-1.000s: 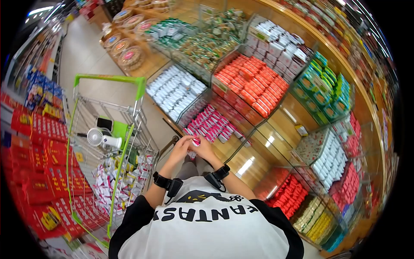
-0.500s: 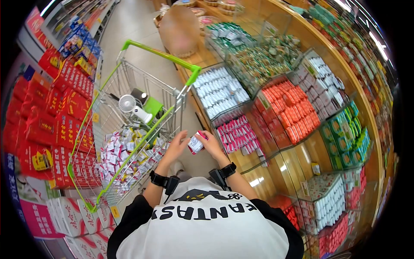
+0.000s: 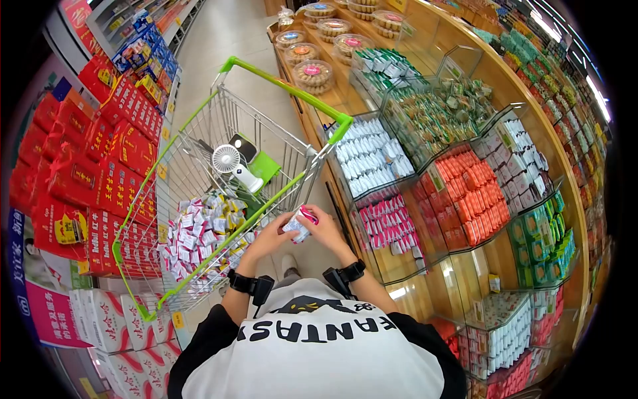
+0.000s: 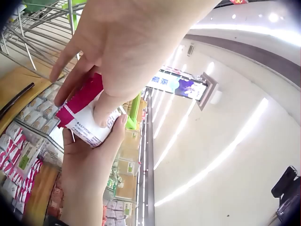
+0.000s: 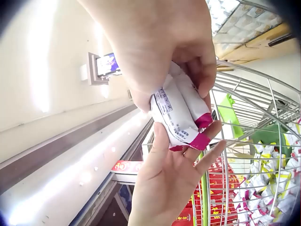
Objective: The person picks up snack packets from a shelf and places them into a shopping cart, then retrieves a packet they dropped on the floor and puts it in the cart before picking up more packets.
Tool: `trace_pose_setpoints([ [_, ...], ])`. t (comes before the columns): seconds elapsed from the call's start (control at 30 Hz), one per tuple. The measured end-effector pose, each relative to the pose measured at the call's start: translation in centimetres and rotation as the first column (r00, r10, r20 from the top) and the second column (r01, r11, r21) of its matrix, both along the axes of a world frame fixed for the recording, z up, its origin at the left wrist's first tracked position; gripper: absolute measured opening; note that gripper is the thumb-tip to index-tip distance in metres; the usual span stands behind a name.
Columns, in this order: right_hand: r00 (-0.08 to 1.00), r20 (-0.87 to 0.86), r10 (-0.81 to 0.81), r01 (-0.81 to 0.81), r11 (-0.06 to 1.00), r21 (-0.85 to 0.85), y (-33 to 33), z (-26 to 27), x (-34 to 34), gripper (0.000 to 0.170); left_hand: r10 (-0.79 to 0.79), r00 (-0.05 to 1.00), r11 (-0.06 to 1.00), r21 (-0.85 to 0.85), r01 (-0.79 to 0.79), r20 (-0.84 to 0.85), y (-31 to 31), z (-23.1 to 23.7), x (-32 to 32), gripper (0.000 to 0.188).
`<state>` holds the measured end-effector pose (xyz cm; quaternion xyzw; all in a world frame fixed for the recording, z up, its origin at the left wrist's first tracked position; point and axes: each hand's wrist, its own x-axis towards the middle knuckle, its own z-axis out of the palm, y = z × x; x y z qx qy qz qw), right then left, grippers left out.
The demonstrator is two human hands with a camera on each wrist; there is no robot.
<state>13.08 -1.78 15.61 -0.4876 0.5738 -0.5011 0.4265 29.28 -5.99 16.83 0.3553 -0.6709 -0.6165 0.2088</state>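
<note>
A pair of small white snack packets point(image 5: 176, 113) with magenta ends is held between both hands, in front of the shirt. My right hand point(image 3: 323, 229) grips them from one side, its thumb and fingers curled round their end. My left hand point(image 3: 267, 238) pinches the opposite side; its thumb lies across the printed face point(image 4: 89, 115) in the left wrist view. The right wrist view has the left fingers point(image 5: 209, 160) spread below the packets. Left of the hands stands a shopping cart point(image 3: 286, 84) with a heap of similar white, pink and yellow packets point(image 3: 199, 233).
A white handheld fan point(image 3: 229, 161), a phone point(image 3: 244, 147) and a green cart seat flap point(image 3: 267, 170) are at the cart's near-handle end. Glass-walled bins on the right hold pink-white packets point(image 3: 389, 223) and orange packets point(image 3: 468, 193). Red boxes point(image 3: 109, 173) are stacked at left.
The view has turned left, bringing the cart nearer the middle. The left hand, apart from the packets half a second ago, has come onto them.
</note>
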Motion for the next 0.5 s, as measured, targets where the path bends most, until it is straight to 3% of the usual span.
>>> trace_pose_setpoints([
  [0.13,0.995,-0.032,0.094,-0.096,0.993,-0.073,-0.7,1.2,1.5,0.044,-0.042,0.998,0.994,0.104,0.046,-0.047,-1.7,2.7,1.7,0.042],
  [0.23,0.988,-0.137,0.066,-0.084,0.988,-0.129,-1.6,1.7,2.5,0.048,-0.038,0.995,0.989,0.141,0.050,-0.088,-2.6,3.3,2.8,0.041],
  [0.5,0.973,-0.072,0.221,-0.222,0.975,-0.012,-4.6,4.1,6.7,0.050,0.044,0.993,0.999,-0.019,-0.047,-0.107,-4.7,4.0,7.6,0.037],
])
